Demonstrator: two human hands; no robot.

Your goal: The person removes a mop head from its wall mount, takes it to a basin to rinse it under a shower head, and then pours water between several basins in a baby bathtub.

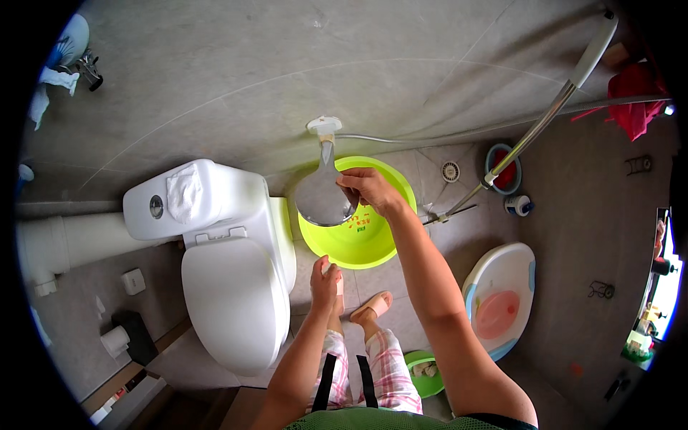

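Note:
At the wall, a grey round-faced shower head hangs in a white wall bracket. My right hand grips the right edge of its disc between thumb and fingers. Below it on the tiled floor stands a bright yellow-green plastic basin, with small printed marks on its bottom. Part of the basin is hidden by the shower head and my right arm. My left hand hangs in front of the basin's near rim, its fingers loosely bent and apart, with nothing seen in it.
A white toilet with its lid down stands left, a white cloth on its tank. A long-handled squeegee leans at the right. Beyond are a baby bathtub, a small blue-rimmed basin, a floor drain and a green basin.

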